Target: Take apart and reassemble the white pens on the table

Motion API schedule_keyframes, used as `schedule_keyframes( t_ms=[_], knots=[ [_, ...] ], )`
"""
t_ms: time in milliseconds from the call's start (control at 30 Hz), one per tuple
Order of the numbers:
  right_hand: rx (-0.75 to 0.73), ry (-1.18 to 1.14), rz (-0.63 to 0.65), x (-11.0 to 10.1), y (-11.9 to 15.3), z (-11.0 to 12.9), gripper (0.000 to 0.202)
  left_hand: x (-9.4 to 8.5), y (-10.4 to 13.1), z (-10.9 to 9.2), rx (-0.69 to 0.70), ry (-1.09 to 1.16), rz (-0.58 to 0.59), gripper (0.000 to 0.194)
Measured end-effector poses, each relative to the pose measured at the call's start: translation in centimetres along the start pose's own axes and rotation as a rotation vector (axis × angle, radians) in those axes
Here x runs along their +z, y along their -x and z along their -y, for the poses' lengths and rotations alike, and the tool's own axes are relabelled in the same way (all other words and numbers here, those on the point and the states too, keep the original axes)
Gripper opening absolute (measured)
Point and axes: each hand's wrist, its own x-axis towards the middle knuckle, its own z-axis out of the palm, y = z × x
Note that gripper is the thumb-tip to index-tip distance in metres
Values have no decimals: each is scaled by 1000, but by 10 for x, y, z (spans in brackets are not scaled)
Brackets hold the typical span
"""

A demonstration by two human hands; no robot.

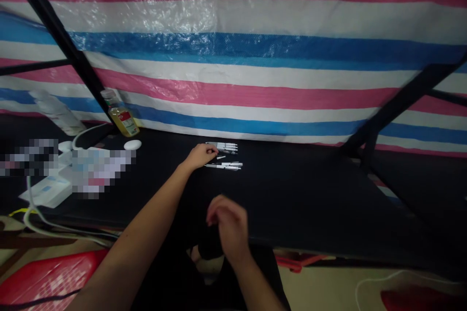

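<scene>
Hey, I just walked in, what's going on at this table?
A person has their left hand at the left ends of a farther row of pens on a black table; whether one is in its grip I can't tell. A nearer group of pens lies closer to the person, with a small white piece between the two. The right hand, blurred and curled, is near the table's front edge, with nothing visible in it.
</scene>
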Motion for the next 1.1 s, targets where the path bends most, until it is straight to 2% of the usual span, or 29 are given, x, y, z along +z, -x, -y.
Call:
schedule_keyframes(
  t_ms=[67,133,200,267,367,433,500,533,600,700,800,900,1100],
  knots=[
    [143,1,164,12,35,-24,33,-1,1,-1,0,-9,17,26],
    [191,78,255,15,64,-36,29,-2,1,-3,5,-14,39,27],
    [168,177,418,8,81,-33,21,-3,2,-5,7,-34,51,27],
    [114,259,462,-6,80,-16,20,-4,2,-6,9,-59,53,27],
    [-69,392,338,-35,39,22,22,-4,1,-7,25,-75,48,25],
    [-204,510,234,-57,-10,45,18,-4,1,-7,38,-86,44,24],
    [-268,612,107,-79,-66,58,15,-3,1,-8,43,-104,46,24],
    [-286,655,67,-89,-93,60,15,-4,1,-9,39,-111,48,24],
    [-261,740,67,-105,-140,56,14,-4,2,-10,24,-118,48,24],
    [-168,850,144,-120,-186,37,10,-5,2,-10,12,-104,41,23],
    [-65,911,214,-127,-204,15,7,-6,2,-7,10,-70,46,23],
    [-52,948,283,-135,-205,-1,8,-5,1,-5,2,-54,51,23],
    [-54,977,364,-145,-205,-11,9,-6,2,-6,2,-66,55,24]
  ],
)
